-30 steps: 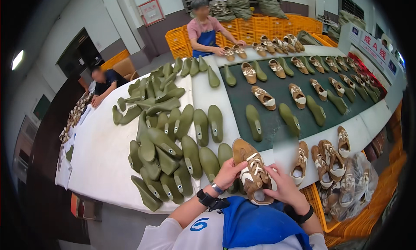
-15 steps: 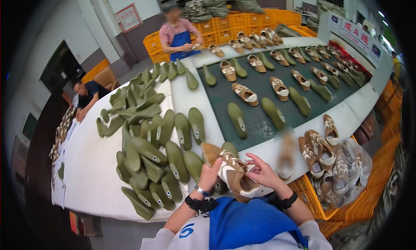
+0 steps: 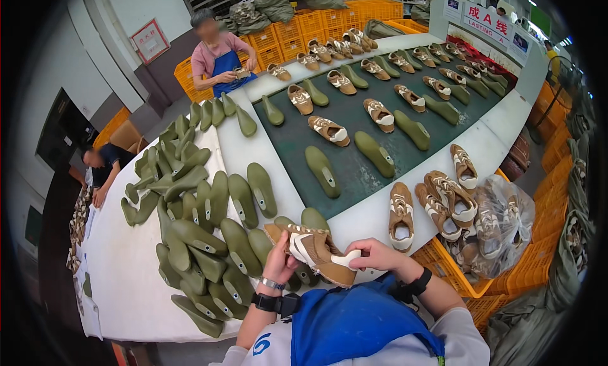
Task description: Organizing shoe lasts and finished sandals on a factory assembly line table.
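Brown-and-white shoe upper (image 3: 316,252) sits clamped between your left hand (image 3: 278,261) and right hand (image 3: 373,255) above the table edge (image 3: 126,290), seemingly on its last, while many green lasts (image 3: 209,239) beside you lie bare, so most remains.

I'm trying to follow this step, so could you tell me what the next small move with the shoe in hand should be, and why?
Probably set the brown and white shoe down on the white table edge beside the finished shoe. Both the left hand and right hand grip it, it looks fitted over a green last, and that bare spot is nearest.
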`<state>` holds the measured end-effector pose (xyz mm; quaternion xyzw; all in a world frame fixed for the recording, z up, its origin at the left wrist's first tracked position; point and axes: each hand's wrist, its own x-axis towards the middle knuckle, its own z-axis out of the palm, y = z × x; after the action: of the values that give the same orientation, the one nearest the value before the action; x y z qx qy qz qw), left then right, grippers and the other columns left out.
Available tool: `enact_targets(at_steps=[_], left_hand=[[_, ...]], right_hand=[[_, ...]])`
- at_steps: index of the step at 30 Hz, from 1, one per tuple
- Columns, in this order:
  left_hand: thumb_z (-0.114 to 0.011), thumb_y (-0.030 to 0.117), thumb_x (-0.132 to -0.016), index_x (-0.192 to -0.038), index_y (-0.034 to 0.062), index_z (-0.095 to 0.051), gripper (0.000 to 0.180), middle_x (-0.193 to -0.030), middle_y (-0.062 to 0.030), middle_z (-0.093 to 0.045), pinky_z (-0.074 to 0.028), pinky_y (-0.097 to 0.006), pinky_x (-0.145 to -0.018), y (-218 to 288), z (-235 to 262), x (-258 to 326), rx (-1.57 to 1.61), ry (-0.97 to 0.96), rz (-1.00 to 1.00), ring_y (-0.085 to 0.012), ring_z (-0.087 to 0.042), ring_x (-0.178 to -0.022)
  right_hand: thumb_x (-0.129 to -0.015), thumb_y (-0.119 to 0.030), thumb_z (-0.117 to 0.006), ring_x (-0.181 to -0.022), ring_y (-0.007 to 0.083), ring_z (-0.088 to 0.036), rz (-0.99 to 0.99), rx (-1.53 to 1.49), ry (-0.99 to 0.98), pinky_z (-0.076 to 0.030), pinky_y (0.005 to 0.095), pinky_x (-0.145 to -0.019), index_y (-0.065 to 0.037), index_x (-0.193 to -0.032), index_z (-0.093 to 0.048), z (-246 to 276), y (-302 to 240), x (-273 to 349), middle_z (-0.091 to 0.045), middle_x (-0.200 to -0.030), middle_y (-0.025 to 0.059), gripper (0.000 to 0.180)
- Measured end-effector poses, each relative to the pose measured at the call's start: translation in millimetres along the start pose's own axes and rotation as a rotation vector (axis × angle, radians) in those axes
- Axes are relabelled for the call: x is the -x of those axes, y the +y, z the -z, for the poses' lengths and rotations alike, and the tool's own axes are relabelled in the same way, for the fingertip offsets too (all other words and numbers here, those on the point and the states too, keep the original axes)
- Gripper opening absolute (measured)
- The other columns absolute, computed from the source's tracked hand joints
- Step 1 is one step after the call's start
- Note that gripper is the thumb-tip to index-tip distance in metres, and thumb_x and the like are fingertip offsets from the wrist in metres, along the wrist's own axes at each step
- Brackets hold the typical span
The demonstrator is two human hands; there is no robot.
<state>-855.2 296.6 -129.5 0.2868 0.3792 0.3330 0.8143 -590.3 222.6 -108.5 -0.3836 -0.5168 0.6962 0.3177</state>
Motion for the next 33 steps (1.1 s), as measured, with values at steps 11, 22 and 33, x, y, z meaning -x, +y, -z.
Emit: enact_targets(at_steps=[11, 22, 33], left_hand=[[-0.067, 0.038, -0.073, -0.108, 0.0044, -0.057, 0.049, -0.117, -0.0171, -0.051, -0.03, -0.048, -0.096, -53.7, 27.5, 0.7, -1.764, 0.401, -0.716, -0.0345, -0.042, -0.115], [-0.068, 0.028, -0.069, -0.098, 0.0055, -0.061, 0.038, -0.112, -0.0154, -0.056, -0.04, -0.04, -0.086, -54.5, 27.2, -2.2, -1.707, 0.432, -0.764, -0.0289, -0.053, -0.102], [-0.069, 0.025, -0.067, -0.098, 0.007, -0.061, 0.037, -0.111, -0.0138, -0.057, -0.04, -0.04, -0.085, -56.2, 27.6, -4.3, -1.697, 0.464, -0.715, -0.0282, -0.055, -0.1]], right_hand=[[-0.073, -0.035, -0.067, -0.079, 0.0262, -0.063, 0.174, 0.797, 0.247, -0.048, 0.0344, -0.071, -0.006, -0.096, -0.063, 70.5, -88.2, -127.5, -0.065, -0.085, 0.0136, 0.037], [-0.076, -0.016, -0.056, -0.096, 0.0309, -0.059, -0.055, 1.166, 0.386, -0.047, 0.0395, -0.081, -0.011, -0.103, -0.062, 121.1, 1.5, -323.5, -0.063, -0.099, 0.0142, 0.028], [-0.076, -0.003, -0.053, -0.097, 0.0323, -0.057, 0.106, 1.118, 0.554, -0.047, 0.0391, -0.083, -0.013, -0.108, -0.057, 144.3, 45.5, -348.4, -0.055, -0.107, 0.014, 0.034]])
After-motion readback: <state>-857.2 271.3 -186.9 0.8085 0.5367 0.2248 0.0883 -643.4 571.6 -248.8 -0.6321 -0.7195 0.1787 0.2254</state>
